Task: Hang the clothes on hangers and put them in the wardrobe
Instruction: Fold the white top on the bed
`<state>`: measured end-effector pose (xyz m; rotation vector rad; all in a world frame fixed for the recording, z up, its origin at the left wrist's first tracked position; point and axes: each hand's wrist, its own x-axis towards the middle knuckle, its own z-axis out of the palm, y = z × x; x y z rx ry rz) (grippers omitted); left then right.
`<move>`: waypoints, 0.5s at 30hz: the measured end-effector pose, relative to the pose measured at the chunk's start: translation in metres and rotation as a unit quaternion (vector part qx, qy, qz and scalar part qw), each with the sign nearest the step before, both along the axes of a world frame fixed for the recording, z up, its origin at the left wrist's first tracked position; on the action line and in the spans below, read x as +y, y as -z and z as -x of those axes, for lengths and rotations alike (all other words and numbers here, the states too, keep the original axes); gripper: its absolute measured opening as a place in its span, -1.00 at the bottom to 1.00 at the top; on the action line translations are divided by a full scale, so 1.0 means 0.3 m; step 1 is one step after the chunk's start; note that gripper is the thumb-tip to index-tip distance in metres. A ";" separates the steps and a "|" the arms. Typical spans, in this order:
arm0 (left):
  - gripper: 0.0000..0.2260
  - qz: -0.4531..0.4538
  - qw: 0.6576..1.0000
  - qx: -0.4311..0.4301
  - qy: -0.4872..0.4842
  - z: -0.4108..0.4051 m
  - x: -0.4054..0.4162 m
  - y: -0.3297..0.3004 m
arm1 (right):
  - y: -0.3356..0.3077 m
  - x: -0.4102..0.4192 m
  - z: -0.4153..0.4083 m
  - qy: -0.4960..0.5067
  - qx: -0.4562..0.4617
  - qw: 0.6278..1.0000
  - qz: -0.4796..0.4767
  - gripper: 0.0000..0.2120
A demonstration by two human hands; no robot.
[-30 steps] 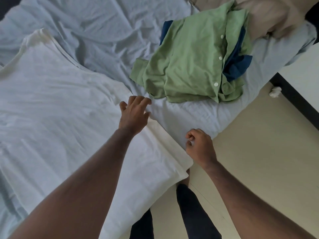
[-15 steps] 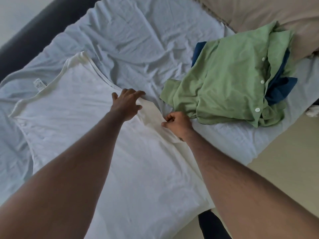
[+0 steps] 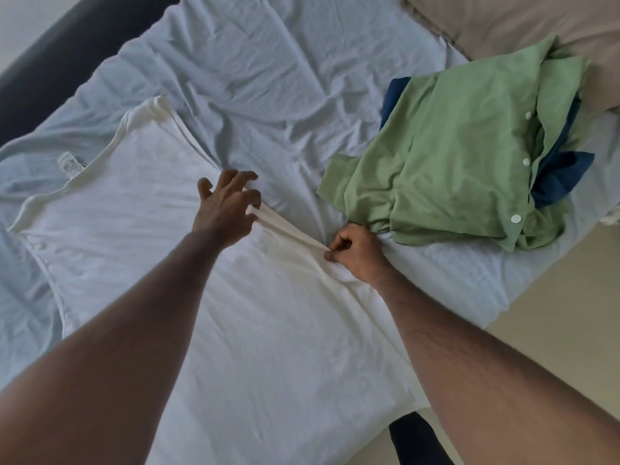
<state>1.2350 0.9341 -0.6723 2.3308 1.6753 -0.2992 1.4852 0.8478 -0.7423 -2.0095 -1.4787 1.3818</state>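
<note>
A white T-shirt point(image 3: 141, 229) lies spread flat on the bed, its neck and label toward the left. My left hand point(image 3: 224, 206) grips the shirt's right edge with curled fingers, lifting a fold of it. A short way to the right, my right hand point(image 3: 355, 253) pinches the same raised fold point(image 3: 288, 229) between thumb and fingers. A crumpled green button shirt point(image 3: 446, 176) lies to the right, on top of a dark blue garment point(image 3: 560, 172). No hanger or wardrobe is in view.
The bed carries a wrinkled pale blue sheet point(image 3: 268, 78). A beige pillow point(image 3: 536, 25) lies at the top right. A dark bed frame point(image 3: 67, 62) runs along the top left. Beige floor point(image 3: 563, 323) shows at the right, with my dark trouser leg point(image 3: 412, 441) below.
My right hand moved from near the bed's edge up to the shirt's side and pinched it. My left hand slid further up the edge and lifted a fold. The view shifted left.
</note>
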 end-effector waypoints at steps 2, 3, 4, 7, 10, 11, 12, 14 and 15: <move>-0.81 -0.007 1.000 -0.028 -0.003 0.000 0.049 -0.013 | 0.009 -0.001 -0.003 0.012 0.010 1.000 0.006 -0.65; -0.79 -0.014 0.999 -0.048 -0.012 -0.010 0.078 -0.022 | 0.016 0.000 -0.003 0.023 0.019 1.000 0.012 -0.67; -0.79 -0.023 0.997 -0.064 -0.023 -0.024 0.106 -0.029 | 0.022 0.003 -0.002 0.038 0.032 0.999 0.017 -0.68; -0.85 -0.041 0.996 -0.062 -0.042 -0.083 0.170 -0.031 | 0.035 0.019 -0.001 0.104 0.075 0.992 0.013 -0.72; -0.87 -0.053 0.995 -0.041 -0.075 -0.123 0.198 0.003 | 0.027 0.030 0.007 0.141 0.091 0.986 0.002 -0.80; -0.87 -0.060 0.994 -0.039 -0.087 -0.129 0.198 0.017 | 0.026 0.030 0.010 0.155 0.099 0.983 -0.002 -0.82; -0.86 -0.068 0.992 -0.040 -0.099 -0.133 0.191 0.035 | 0.030 0.028 0.012 0.170 0.105 0.980 -0.004 -0.83; -0.77 -0.085 0.988 -0.048 -0.117 -0.139 0.167 0.061 | 0.036 0.027 0.017 0.193 0.114 0.975 -0.007 -0.82; -0.70 -0.090 0.986 -0.062 -0.125 -0.140 0.150 0.069 | 0.041 0.027 0.017 0.203 0.120 0.972 -0.010 -0.78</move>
